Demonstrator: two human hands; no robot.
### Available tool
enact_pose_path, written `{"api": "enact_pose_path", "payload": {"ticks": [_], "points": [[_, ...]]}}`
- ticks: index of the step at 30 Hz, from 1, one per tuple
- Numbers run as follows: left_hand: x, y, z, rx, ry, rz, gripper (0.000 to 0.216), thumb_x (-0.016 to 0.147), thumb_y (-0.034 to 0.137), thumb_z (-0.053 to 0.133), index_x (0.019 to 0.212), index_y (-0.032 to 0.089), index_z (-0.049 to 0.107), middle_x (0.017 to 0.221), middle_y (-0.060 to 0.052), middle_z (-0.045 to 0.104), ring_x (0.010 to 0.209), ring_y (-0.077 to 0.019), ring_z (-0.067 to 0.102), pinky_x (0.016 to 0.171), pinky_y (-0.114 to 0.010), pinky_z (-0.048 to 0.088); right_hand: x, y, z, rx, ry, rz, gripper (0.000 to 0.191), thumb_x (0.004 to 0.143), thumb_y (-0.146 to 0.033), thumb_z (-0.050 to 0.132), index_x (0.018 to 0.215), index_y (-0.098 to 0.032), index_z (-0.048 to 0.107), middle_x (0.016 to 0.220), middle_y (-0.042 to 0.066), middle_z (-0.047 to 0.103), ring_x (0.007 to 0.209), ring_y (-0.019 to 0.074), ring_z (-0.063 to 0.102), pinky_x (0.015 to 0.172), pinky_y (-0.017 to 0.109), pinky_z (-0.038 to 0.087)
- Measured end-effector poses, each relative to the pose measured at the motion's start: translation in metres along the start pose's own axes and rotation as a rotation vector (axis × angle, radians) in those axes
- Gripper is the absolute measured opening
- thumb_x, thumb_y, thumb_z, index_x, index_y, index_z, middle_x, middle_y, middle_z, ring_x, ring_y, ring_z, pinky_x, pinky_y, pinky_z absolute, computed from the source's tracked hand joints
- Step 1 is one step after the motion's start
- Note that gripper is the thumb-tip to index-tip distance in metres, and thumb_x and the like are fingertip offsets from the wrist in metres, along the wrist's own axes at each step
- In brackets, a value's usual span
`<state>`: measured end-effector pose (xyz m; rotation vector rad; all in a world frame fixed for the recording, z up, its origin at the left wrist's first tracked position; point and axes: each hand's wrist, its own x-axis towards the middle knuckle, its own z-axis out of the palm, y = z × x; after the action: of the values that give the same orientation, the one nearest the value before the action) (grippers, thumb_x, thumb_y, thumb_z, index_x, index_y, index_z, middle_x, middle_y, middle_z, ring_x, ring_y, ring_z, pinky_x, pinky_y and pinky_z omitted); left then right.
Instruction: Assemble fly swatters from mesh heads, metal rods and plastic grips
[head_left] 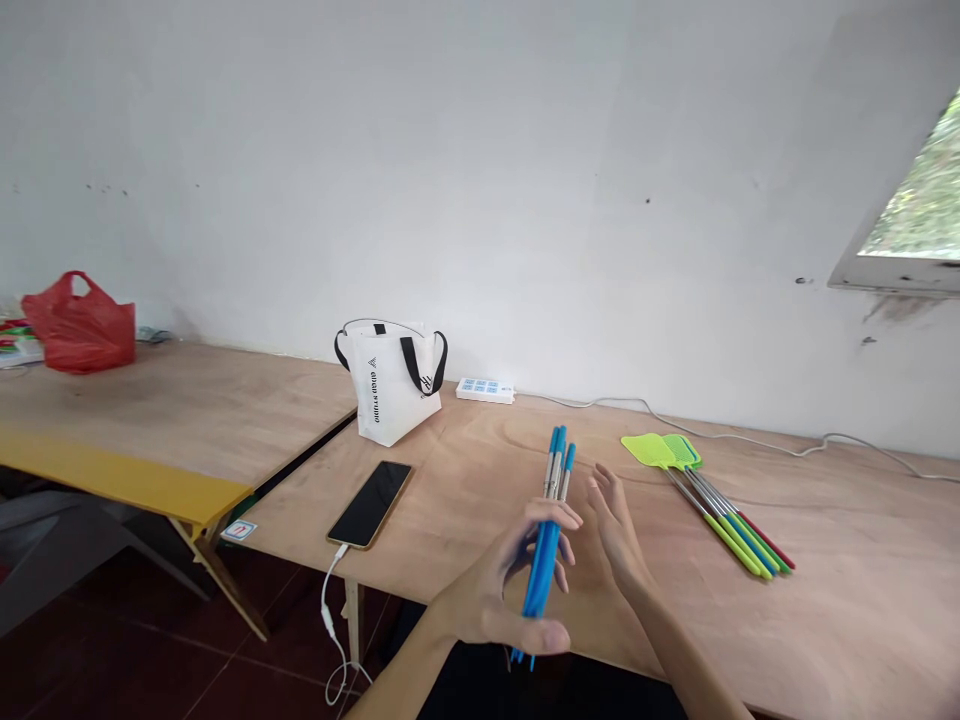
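My left hand point(501, 590) is closed around a bundle of blue fly swatters point(546, 560), gripping the flat blue heads while the metal handles with blue tips point away from me over the plywood table point(825, 600). My right hand point(616, 525) is just to the right of the bundle, fingers stretched out and apart, holding nothing. A second bundle of green fly swatters point(712, 500) with several coloured handles lies on the table further right, untouched.
A black phone point(370, 503) on a white cable lies left of my hands. A white tote bag point(391, 380) stands behind it, a white power strip point(486, 390) by the wall. A red plastic bag point(81, 325) sits on the left table.
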<state>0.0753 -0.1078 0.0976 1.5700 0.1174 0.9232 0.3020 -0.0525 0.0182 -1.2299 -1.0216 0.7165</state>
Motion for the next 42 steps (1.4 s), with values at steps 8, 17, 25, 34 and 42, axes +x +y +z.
{"api": "enact_pose_path", "payload": {"ticks": [8, 17, 25, 34, 42], "points": [[0.006, 0.0, 0.016, 0.363, -0.206, 0.01, 0.068, 0.071, 0.05, 0.085, 0.129, 0.028, 0.058, 0.145, -0.012, 0.044, 0.13, -0.0346, 0.05, 0.111, -0.05, 0.04, -0.006, -0.054, 0.016, 0.495, -0.452, 0.323, 0.06, 0.092, -0.074, 0.046, 0.111, -0.022, 0.067, 0.098, 0.012, 0.076, 0.079, 0.0255, 0.073, 0.071, 0.041, 0.061], [0.011, -0.033, 0.017, 0.618, -0.29, -0.064, 0.095, 0.061, 0.055, 0.09, 0.142, 0.03, 0.048, 0.145, -0.011, 0.045, 0.132, -0.0338, 0.05, 0.113, -0.049, 0.039, 0.014, -0.055, 0.035, 0.73, -0.162, 0.326, 0.041, 0.064, -0.033, 0.093, 0.079, -0.021, 0.056, 0.069, -0.006, 0.061, 0.045, 0.0031, 0.044, 0.033, 0.012, 0.036], [0.011, -0.044, 0.009, 0.529, -0.23, -0.029, 0.095, 0.057, 0.052, 0.093, 0.138, 0.027, 0.051, 0.146, -0.012, 0.045, 0.13, -0.0331, 0.052, 0.11, -0.045, 0.043, 0.018, -0.051, 0.029, 0.818, -0.248, 0.448, 0.027, 0.083, -0.038, 0.078, 0.085, -0.023, 0.056, 0.063, -0.006, 0.056, 0.041, 0.0038, 0.04, 0.032, 0.012, 0.035], [0.007, -0.057, 0.018, 0.728, -0.292, -0.084, 0.1, 0.056, 0.055, 0.093, 0.142, 0.033, 0.047, 0.144, -0.011, 0.043, 0.13, -0.0346, 0.05, 0.107, -0.048, 0.045, 0.016, -0.041, 0.035, 0.75, -0.202, 0.445, 0.035, 0.079, -0.042, 0.082, 0.096, -0.021, 0.058, 0.054, -0.014, 0.037, 0.035, 0.0006, 0.02, 0.027, 0.009, 0.019], [0.009, -0.061, 0.012, 0.735, -0.327, -0.037, 0.091, 0.056, 0.045, 0.094, 0.137, 0.036, 0.054, 0.142, -0.007, 0.042, 0.131, -0.0342, 0.049, 0.108, -0.048, 0.044, 0.017, -0.046, 0.033, 0.759, -0.199, 0.481, 0.035, 0.082, -0.047, 0.079, 0.09, -0.021, 0.057, 0.051, -0.013, 0.038, 0.033, 0.0006, 0.023, 0.027, 0.01, 0.021]]}}
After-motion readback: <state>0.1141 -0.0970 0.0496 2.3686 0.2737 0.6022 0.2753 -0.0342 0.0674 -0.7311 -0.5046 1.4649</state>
